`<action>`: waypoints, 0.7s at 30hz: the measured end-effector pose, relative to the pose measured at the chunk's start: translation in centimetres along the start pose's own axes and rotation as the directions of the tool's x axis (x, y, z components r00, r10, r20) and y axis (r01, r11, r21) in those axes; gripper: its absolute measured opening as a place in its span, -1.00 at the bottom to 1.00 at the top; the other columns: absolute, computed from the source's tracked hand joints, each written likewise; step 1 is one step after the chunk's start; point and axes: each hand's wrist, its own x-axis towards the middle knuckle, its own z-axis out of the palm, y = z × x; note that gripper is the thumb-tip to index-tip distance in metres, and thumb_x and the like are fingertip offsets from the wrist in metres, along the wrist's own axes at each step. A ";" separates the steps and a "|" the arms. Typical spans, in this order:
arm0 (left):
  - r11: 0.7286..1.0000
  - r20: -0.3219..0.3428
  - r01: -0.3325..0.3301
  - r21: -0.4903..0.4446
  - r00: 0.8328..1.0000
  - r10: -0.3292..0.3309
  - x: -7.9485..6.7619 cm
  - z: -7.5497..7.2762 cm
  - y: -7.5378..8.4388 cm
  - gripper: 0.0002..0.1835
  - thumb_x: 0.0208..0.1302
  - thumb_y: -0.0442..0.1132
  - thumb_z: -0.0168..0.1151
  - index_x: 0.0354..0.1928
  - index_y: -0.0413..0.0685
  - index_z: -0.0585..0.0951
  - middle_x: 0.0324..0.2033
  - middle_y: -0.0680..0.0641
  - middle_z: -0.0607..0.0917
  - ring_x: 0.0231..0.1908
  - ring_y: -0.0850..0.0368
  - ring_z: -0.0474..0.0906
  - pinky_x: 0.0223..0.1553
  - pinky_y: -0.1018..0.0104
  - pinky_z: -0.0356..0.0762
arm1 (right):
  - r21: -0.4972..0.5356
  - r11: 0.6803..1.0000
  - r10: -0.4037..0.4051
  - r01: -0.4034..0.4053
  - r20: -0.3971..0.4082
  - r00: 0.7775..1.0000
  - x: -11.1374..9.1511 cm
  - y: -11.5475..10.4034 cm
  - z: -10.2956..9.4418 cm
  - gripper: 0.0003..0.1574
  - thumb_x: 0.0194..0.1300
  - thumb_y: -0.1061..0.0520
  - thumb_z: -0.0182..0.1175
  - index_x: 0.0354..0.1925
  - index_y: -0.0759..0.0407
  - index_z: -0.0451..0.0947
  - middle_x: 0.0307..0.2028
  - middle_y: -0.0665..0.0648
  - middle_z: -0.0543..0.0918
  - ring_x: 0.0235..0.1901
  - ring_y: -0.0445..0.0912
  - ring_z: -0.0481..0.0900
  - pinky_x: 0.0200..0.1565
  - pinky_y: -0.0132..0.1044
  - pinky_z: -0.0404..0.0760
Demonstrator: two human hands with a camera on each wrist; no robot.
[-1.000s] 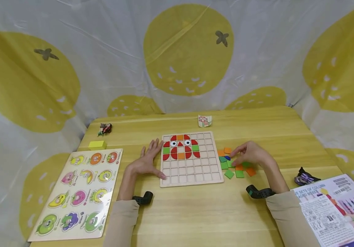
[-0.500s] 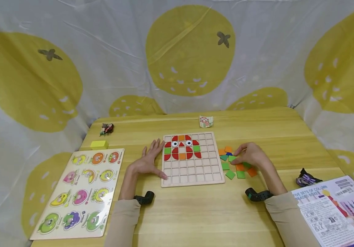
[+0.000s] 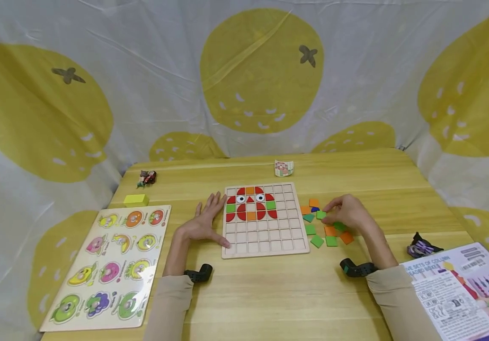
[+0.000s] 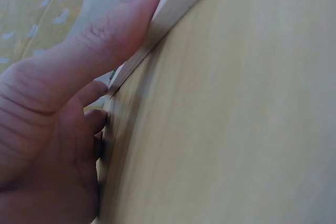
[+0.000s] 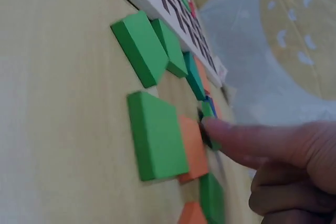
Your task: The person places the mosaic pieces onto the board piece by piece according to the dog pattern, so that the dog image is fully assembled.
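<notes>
My left hand [image 3: 201, 225] rests with spread fingers along the left side of a wooden grid board [image 3: 265, 239]; in the left wrist view the thumb [image 4: 118, 32] presses the board's edge. Red, orange and green pieces and two eye tiles [image 3: 260, 198] form an owl-like face in the board's upper left. Right of the board, my right hand [image 3: 348, 213] pinches a green square tile [image 3: 321, 215] at its fingertips. In the right wrist view the thumb [image 5: 236, 137] lies against that tile, tilted above the others. Around it lie green, orange [image 3: 314, 202], teal [image 3: 308, 218] and blue [image 3: 315, 209] pieces.
A fruit puzzle board [image 3: 112, 270] lies at the left, with a yellow block [image 3: 136, 201] and small figures [image 3: 146, 178] behind it. A small pattern card [image 3: 284, 168] sits beyond the grid board. At the right are a printed box [image 3: 461, 289] and a dark purple item [image 3: 423, 246].
My right fingers have drawn together on the green square tile and shifted it slightly away from me, apart from its neighbours. The left hand stays at the board's edge.
</notes>
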 end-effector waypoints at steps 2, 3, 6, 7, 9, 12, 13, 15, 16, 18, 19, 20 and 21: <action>1.000 0.000 0.001 -0.001 1.000 -0.001 0.0 0.0 0.1 0.51 -0.36 0.17 0.62 0.54 0.03 -0.22 0.54 -0.14 -0.35 0.52 -0.13 -0.55 0.43 -0.26 -0.60 | -0.008 1.000 -0.020 0.020 -0.013 1.000 -0.1 -0.1 -0.1 -0.61 0.10 0.06 0.42 -0.15 0.27 0.66 -0.65 -0.01 0.36 -0.60 -0.13 0.26 -0.54 -0.33 0.33; 1.000 0.001 0.001 -0.004 1.000 -0.001 0.0 0.1 0.1 0.51 -0.36 0.17 0.62 0.54 0.03 -0.23 0.54 -0.14 -0.35 0.52 -0.13 -0.55 0.43 -0.26 -0.60 | 0.001 0.999 -0.036 0.036 -0.018 0.999 -0.1 -0.2 -0.1 -0.61 0.11 0.06 0.41 -0.14 0.27 0.66 -0.66 -0.01 0.34 -0.62 -0.14 0.23 -0.55 -0.33 0.31; 1.000 0.000 0.004 -0.012 1.000 -0.004 0.1 0.1 0.2 0.51 -0.36 0.17 0.63 0.54 0.02 -0.22 0.53 -0.15 -0.35 0.52 -0.14 -0.55 0.42 -0.27 -0.60 | 0.045 0.995 -0.088 0.089 -0.026 0.996 0.0 -1.1 0.8 -0.64 0.09 0.06 0.43 -0.16 0.22 0.68 -0.70 -0.04 0.20 -0.67 -0.16 0.12 -0.59 -0.35 0.23; 1.000 0.002 0.005 -0.016 1.000 -0.005 0.0 0.1 0.2 0.51 -0.36 0.16 0.63 0.54 0.02 -0.22 0.54 -0.15 -0.35 0.52 -0.14 -0.55 0.42 -0.27 -0.60 | 0.059 0.992 -0.108 0.109 -0.021 0.994 0.2 -1.6 1.4 -0.65 0.07 0.06 0.44 -0.17 0.19 0.69 -0.70 -0.04 0.18 -0.68 -0.17 0.11 -0.59 -0.36 0.21; 1.000 0.003 0.006 -0.016 1.000 -0.006 0.0 0.1 0.2 0.51 -0.36 0.16 0.63 0.54 0.02 -0.22 0.53 -0.15 -0.35 0.52 -0.14 -0.55 0.42 -0.27 -0.60 | 0.089 0.986 -0.139 0.138 0.006 0.990 0.6 -3.0 3.0 -0.66 0.04 0.05 0.47 -0.20 0.15 0.70 -0.70 -0.04 0.17 -0.67 -0.16 0.10 -0.59 -0.37 0.18; 1.000 0.005 0.009 -0.015 1.000 -0.009 0.0 0.1 0.2 0.50 -0.36 0.17 0.62 0.54 0.04 -0.22 0.54 -0.14 -0.35 0.52 -0.13 -0.55 0.43 -0.26 -0.60 | 0.098 0.980 -0.180 0.174 0.060 0.982 1.3 -5.5 5.7 -0.69 -0.02 0.05 0.50 -0.25 0.09 0.71 -0.72 -0.03 0.20 -0.67 -0.15 0.12 -0.58 -0.38 0.15; 1.000 0.006 0.010 -0.013 1.000 -0.010 0.0 0.1 0.2 0.51 -0.36 0.17 0.62 0.54 0.03 -0.22 0.54 -0.14 -0.35 0.52 -0.14 -0.55 0.43 -0.27 -0.60 | 0.095 0.978 -0.192 0.185 0.072 0.979 1.5 -6.3 6.5 -0.70 -0.03 0.04 0.51 -0.27 0.08 0.72 -0.72 -0.04 0.22 -0.67 -0.15 0.12 -0.58 -0.38 0.13; 1.000 0.007 0.011 -0.010 1.000 -0.011 0.1 0.1 0.1 0.51 -0.35 0.17 0.62 0.54 0.04 -0.23 0.53 -0.14 -0.36 0.52 -0.14 -0.55 0.43 -0.27 -0.60 | 0.093 0.974 -0.212 0.204 0.087 0.973 2.0 -7.8 8.2 -0.71 -0.06 0.04 0.53 -0.32 0.07 0.72 -0.73 -0.03 0.26 -0.68 -0.15 0.13 -0.58 -0.39 0.13; 1.000 0.007 0.012 -0.008 1.000 -0.012 0.1 0.1 0.1 0.51 -0.36 0.17 0.62 0.54 0.04 -0.23 0.53 -0.14 -0.36 0.52 -0.14 -0.55 0.43 -0.27 -0.60 | 0.083 0.973 -0.223 0.216 0.088 0.971 2.2 -8.5 8.9 -0.72 -0.07 0.03 0.54 -0.34 0.07 0.72 -0.72 -0.02 0.28 -0.67 -0.15 0.15 -0.57 -0.38 0.12; 1.000 0.006 0.016 -0.002 1.000 -0.016 0.1 0.1 0.1 0.51 -0.35 0.18 0.62 0.54 0.04 -0.23 0.53 -0.14 -0.36 0.52 -0.13 -0.55 0.43 -0.26 -0.60 | 0.054 0.972 -0.234 0.230 0.077 0.969 2.7 -9.6 10.1 -0.73 -0.10 0.03 0.55 -0.38 0.06 0.72 -0.68 -0.01 0.36 -0.64 -0.15 0.21 -0.55 -0.37 0.15; 1.000 0.005 0.016 0.001 1.000 -0.016 0.2 0.1 0.0 0.51 -0.35 0.18 0.62 0.54 0.04 -0.23 0.53 -0.14 -0.36 0.52 -0.14 -0.55 0.43 -0.26 -0.60 | 0.039 0.973 -0.229 0.227 0.067 0.971 2.8 -10.0 10.5 -0.73 -0.13 0.02 0.57 -0.41 0.05 0.72 -0.65 -0.02 0.41 -0.61 -0.14 0.25 -0.53 -0.37 0.17; 1.000 0.006 0.018 0.007 1.000 -0.018 0.1 0.1 0.1 0.51 -0.35 0.18 0.62 0.54 0.05 -0.23 0.53 -0.13 -0.36 0.52 -0.13 -0.55 0.44 -0.25 -0.59 | 0.027 0.974 -0.226 0.225 0.057 0.972 2.9 -10.3 10.9 -0.72 -0.14 0.03 0.57 -0.42 0.05 0.72 -0.62 0.00 0.44 -0.58 -0.13 0.28 -0.52 -0.36 0.20; 1.000 0.005 0.019 0.011 1.000 -0.019 0.1 0.1 0.0 0.51 -0.35 0.19 0.62 0.54 0.04 -0.23 0.53 -0.13 -0.36 0.52 -0.13 -0.54 0.44 -0.25 -0.59 | 0.012 0.976 -0.220 0.219 0.047 0.974 3.1 -10.5 11.2 -0.73 -0.16 0.02 0.58 -0.43 0.03 0.72 -0.58 0.00 0.49 -0.56 -0.12 0.31 -0.51 -0.36 0.22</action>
